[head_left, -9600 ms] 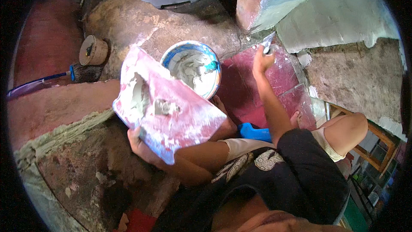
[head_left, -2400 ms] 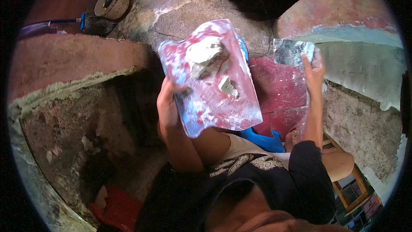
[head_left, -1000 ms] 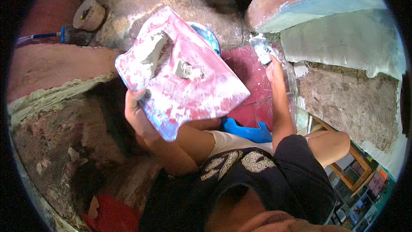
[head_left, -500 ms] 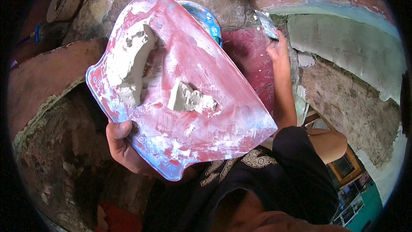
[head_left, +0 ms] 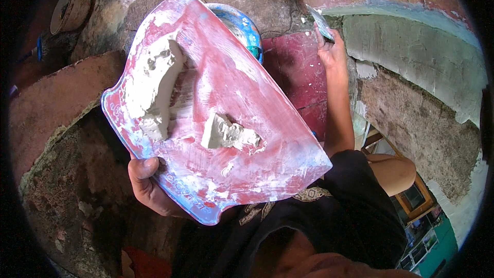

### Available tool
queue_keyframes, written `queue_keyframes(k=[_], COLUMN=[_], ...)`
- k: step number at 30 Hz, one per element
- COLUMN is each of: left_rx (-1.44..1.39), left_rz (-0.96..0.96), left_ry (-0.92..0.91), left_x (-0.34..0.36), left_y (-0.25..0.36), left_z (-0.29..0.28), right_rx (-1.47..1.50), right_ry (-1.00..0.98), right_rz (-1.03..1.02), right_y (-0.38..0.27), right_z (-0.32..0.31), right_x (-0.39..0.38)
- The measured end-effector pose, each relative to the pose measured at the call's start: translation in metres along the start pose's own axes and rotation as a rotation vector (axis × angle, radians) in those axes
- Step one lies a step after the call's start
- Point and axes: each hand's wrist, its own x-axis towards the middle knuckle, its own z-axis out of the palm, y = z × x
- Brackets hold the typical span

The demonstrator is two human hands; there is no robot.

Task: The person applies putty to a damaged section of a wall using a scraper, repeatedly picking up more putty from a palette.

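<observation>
My left hand [head_left: 149, 185] grips the near left edge of a pinkish-red plastic board [head_left: 236, 92], its thumb on top and the other fingers hidden beneath. The board is smeared with white and has a bluish, notched rim. On it lie a long lump of white putty [head_left: 157, 87] at the left and a smaller putty lump [head_left: 226, 133] near the middle. Out to the far right, my right hand [head_left: 333, 54] is closed on a putty knife [head_left: 320, 24], whose flat blade shows nearly edge-on near the wall. The blade is apart from the board and the wall.
Behind the board stands a blue-rimmed bucket [head_left: 247, 25], partly hidden. A round, dirty tub [head_left: 71, 10] sits at the far left. To the right, a wall has a smooth grey-green coated band [head_left: 411, 54] and a rough brown patch [head_left: 411, 123]. Red tiles [head_left: 293, 72] lie between.
The putty knife has turned, so its blade looks narrower. My right hand has shifted slightly upward in view. The board with its putty sits a little lower, still in my left hand.
</observation>
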Motion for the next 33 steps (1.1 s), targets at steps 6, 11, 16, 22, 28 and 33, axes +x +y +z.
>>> queue_keyframes(k=[6,11,16,22,28,33], left_rx=[0.128,0.007,-0.006,0.056,0.038,0.039], left_rz=[0.099,0.04,-0.013,0.118,0.096,0.066], left_ry=[0.024,-0.079,-0.044,-0.103,-0.113,-0.076], left_x=[0.001,0.0,-0.001,0.0,-0.002,-0.002], left_y=[0.0,-0.001,-0.002,-0.006,-0.008,-0.008], left_z=[0.001,0.002,0.003,0.0,0.007,0.007], right_rx=[0.077,0.23,0.382,0.114,0.421,0.591], right_ry=[0.024,-0.015,-0.036,-0.047,0.053,-0.031], right_rz=[-0.032,0.025,0.108,0.028,0.151,0.112], right_y=[-0.007,-0.02,-0.027,-0.001,0.013,0.015], right_z=[0.012,0.01,0.022,0.02,0.01,0.01], right_x=[-0.001,0.012,-0.002,-0.024,0.014,0.027])
